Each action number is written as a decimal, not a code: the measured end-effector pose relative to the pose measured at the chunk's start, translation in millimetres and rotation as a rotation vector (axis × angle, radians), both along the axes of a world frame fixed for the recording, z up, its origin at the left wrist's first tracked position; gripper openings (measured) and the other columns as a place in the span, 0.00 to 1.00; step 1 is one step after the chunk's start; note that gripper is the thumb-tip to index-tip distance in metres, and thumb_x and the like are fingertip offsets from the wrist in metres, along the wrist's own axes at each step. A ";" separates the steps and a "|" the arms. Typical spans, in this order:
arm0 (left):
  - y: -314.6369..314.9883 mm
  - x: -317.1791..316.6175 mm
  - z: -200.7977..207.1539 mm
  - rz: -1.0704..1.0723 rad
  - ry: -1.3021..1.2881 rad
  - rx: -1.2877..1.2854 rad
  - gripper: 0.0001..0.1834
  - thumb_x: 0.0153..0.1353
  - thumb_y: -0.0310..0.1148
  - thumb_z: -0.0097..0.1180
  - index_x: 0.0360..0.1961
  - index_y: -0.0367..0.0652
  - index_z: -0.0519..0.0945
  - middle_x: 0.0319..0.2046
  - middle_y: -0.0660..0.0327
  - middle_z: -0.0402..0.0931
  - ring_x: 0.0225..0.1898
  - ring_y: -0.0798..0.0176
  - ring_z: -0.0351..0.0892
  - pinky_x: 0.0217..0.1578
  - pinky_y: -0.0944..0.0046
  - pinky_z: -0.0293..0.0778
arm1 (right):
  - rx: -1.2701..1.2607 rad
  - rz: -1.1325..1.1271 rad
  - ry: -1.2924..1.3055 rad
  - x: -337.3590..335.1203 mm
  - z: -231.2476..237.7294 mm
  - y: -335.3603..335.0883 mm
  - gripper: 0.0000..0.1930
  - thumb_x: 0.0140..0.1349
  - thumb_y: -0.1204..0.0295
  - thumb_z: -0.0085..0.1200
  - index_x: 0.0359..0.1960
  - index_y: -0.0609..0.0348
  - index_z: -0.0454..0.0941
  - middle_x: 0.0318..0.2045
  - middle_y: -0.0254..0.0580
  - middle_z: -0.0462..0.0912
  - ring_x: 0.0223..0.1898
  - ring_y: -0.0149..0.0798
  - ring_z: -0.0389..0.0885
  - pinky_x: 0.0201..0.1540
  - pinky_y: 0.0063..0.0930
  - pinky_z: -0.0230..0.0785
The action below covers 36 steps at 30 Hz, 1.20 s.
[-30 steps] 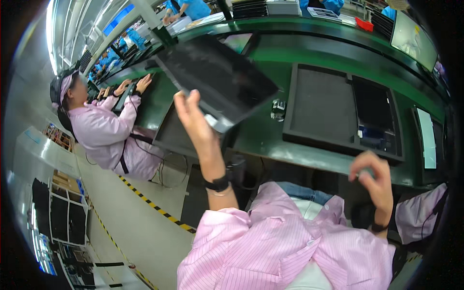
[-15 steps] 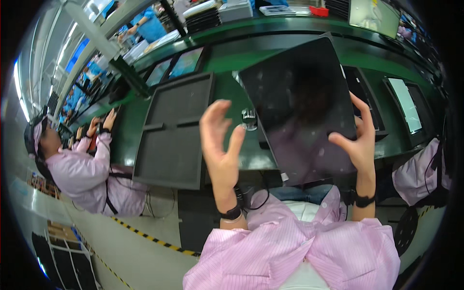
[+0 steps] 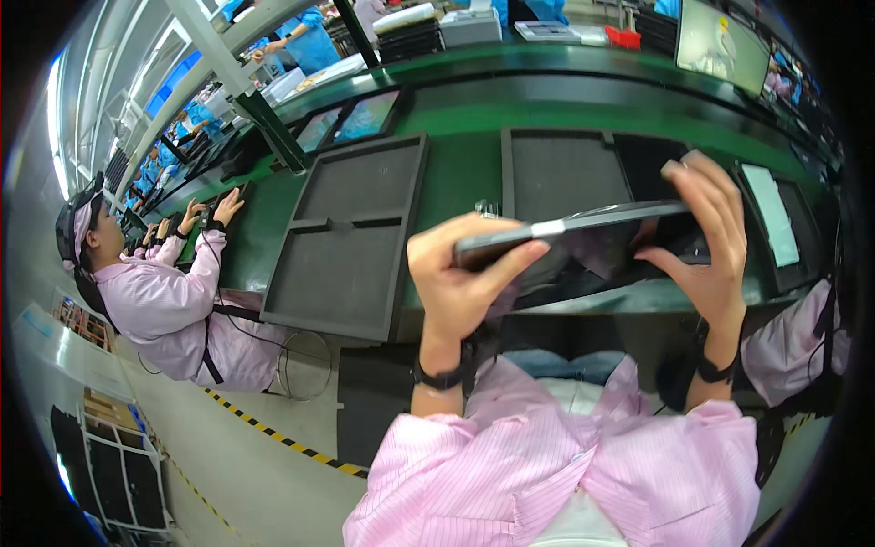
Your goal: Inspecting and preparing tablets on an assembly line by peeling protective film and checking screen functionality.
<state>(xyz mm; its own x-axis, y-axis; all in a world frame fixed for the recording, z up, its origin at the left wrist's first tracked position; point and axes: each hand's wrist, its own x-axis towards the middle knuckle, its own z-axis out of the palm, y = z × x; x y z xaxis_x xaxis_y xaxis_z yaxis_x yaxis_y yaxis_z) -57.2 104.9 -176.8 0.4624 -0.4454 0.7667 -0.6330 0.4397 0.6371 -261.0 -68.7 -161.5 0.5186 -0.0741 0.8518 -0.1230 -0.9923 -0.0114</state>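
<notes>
A flat, glossy black display panel [image 3: 597, 260] is held up above the near edge of the green workbench, tilted so one long edge shows almost edge-on. A small white tab sits on that edge. My left hand [image 3: 465, 273] is closed on the panel's left end, thumb against the glossy face and fingers wrapped over the edge. At the right end, my right hand [image 3: 709, 228] grips it between thumb and raised fingers. Beyond the panel lies a dark foam tray [image 3: 556, 173], partly hidden by it. A small shiny object [image 3: 488, 208] shows behind my left hand.
Left of my hands lies another dark two-part foam tray [image 3: 342, 246]. A pale rectangular panel [image 3: 770, 214] rests in a black tray at right. A co-worker [image 3: 155, 292] in pink works at left. A red bin [image 3: 623, 37] and a monitor [image 3: 722, 46] stand at the back.
The panel has tipped from facing up toward me to nearly edge-on and come lower. My left hand, apart from it before, now grips its left end. The foam tray behind is uncovered.
</notes>
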 end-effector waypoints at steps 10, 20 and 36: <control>-42.0 -66.5 -47.4 -0.005 0.516 -0.152 0.22 0.67 0.41 0.40 0.51 0.33 0.72 0.35 0.64 0.72 0.36 0.73 0.67 0.40 0.73 0.63 | 1.420 0.578 -0.774 57.2 -98.1 -19.4 0.28 0.64 0.75 0.53 0.64 0.63 0.58 0.48 0.41 0.77 0.46 0.28 0.76 0.50 0.20 0.68; -10.1 -42.4 -79.3 -0.912 0.742 0.342 0.32 0.63 0.27 0.42 0.66 0.26 0.52 0.69 0.48 0.49 0.71 0.56 0.46 0.67 0.60 0.44 | 1.542 0.462 -0.647 25.6 -108.3 -53.9 0.25 0.63 0.73 0.54 0.61 0.63 0.63 0.46 0.37 0.78 0.45 0.25 0.76 0.52 0.18 0.66; -30.0 -38.7 -96.4 -1.282 0.947 0.153 0.40 0.53 0.12 0.50 0.67 0.27 0.49 0.67 0.47 0.52 0.67 0.51 0.56 0.65 0.54 0.53 | 1.614 0.452 -0.634 23.3 -111.1 -66.3 0.27 0.63 0.74 0.54 0.62 0.64 0.61 0.47 0.40 0.78 0.46 0.27 0.77 0.53 0.20 0.67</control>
<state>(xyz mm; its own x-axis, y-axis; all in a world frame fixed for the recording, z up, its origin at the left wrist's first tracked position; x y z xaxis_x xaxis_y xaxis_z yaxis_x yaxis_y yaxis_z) -95.9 74.9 -273.1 0.0006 -0.9376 0.3478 0.7174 0.2427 0.6530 -237.8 -135.0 -272.6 0.3886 -0.9100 0.1448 0.5357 0.0953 -0.8390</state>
